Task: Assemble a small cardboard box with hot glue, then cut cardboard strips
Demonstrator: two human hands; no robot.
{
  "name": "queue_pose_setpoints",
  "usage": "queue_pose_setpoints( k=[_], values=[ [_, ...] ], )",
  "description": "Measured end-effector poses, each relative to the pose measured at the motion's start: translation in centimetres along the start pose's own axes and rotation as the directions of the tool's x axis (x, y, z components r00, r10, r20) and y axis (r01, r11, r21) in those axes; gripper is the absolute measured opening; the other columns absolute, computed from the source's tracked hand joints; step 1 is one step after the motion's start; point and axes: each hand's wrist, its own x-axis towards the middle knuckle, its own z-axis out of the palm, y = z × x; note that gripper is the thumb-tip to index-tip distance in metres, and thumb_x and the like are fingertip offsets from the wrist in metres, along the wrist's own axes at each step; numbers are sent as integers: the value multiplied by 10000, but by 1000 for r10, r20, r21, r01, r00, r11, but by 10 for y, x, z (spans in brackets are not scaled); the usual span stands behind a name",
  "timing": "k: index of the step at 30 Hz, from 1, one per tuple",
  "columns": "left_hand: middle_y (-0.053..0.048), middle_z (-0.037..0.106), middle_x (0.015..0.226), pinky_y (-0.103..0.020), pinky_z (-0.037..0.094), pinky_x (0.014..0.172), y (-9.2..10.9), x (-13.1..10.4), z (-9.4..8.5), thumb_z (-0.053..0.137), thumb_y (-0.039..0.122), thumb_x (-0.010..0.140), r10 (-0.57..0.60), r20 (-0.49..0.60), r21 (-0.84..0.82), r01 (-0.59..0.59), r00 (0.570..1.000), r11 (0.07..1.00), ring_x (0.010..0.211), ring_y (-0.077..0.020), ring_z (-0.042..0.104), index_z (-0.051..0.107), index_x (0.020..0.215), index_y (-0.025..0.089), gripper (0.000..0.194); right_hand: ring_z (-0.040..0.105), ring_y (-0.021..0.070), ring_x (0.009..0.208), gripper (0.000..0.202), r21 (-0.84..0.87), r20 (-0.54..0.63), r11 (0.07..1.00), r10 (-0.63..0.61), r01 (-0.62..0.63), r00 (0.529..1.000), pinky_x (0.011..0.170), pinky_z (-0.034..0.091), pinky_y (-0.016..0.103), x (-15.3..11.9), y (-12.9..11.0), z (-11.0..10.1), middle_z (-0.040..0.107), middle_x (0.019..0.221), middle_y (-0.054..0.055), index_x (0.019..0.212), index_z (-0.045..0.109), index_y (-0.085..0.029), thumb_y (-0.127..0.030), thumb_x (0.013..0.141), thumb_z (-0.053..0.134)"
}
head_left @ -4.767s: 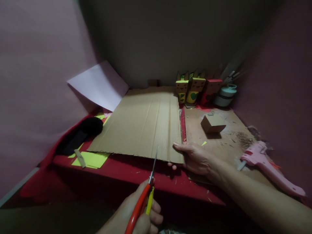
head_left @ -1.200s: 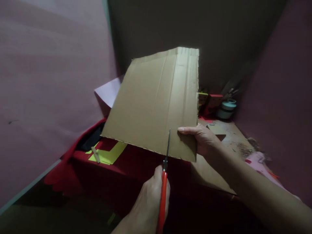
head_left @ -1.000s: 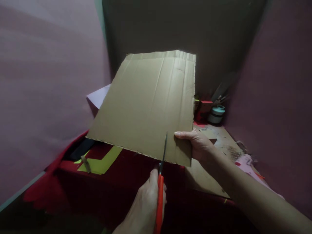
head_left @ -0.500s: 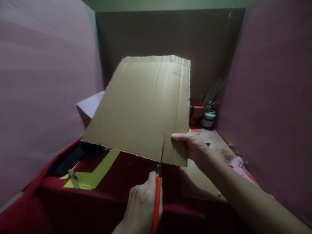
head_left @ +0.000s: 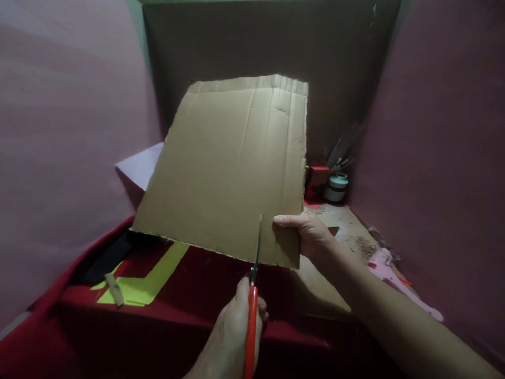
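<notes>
Holding a big sheet of cardboard (head_left: 221, 168) up over the red cloth (head_left: 169, 310) with my right hand (head_left: 313, 234), thumb flat on the front near the bottom right corner and pointing left, fingers out of sight behind. My left hand (head_left: 232, 326) is below the sheet, wrapped round orange-handled scissors (head_left: 252, 305); one blade lies up across the front, and I can't make out the other. Bottom edge slants down to the right, with red cloth showing between the yellow paper (head_left: 153, 287) and my left hand. Dark wall (head_left: 236, 42) behind the top edge, pinkish walls (head_left: 434, 158) well apart on both sides, pink glue gun (head_left: 382, 266) just past my right forearm. Cardboard's plain brown, tilted, long creases mostly down the right half, fold line along the top, pretty ragged right edge.
</notes>
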Motion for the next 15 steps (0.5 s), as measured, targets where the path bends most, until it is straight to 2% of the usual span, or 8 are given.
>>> queue_pose_setpoints(
  k=[6, 10, 15],
  values=[
    [-52, 572, 575, -250, 413, 555, -1, 3, 0, 418, 604, 852, -78, 38, -124, 82, 996, 989, 559, -143, 557, 525, 545, 173, 539, 589, 128, 507, 249, -12, -23, 999, -46, 45, 999, 536, 471, 263, -4, -1, 8, 688, 573, -8, 652, 711, -175, -161, 429, 822],
    [-44, 547, 529, -259, 417, 547, -2, -2, -7, 366, 677, 832, -117, 78, -70, 123, 990, 990, 484, -127, 492, 489, 490, 190, 608, 600, 140, 530, 273, 3, -38, 996, -89, 89, 995, 533, 476, 270, -5, 2, 10, 695, 597, -7, 675, 723, -183, -169, 427, 837],
    [-28, 527, 529, -291, 443, 558, -12, 0, -16, 392, 713, 793, -85, 67, 22, 84, 994, 996, 517, -166, 534, 492, 499, 213, 588, 639, 155, 596, 328, 25, -29, 991, -130, 130, 991, 609, 511, 296, -5, 9, 8, 731, 704, 1, 747, 737, -202, -153, 440, 842]
  ],
)
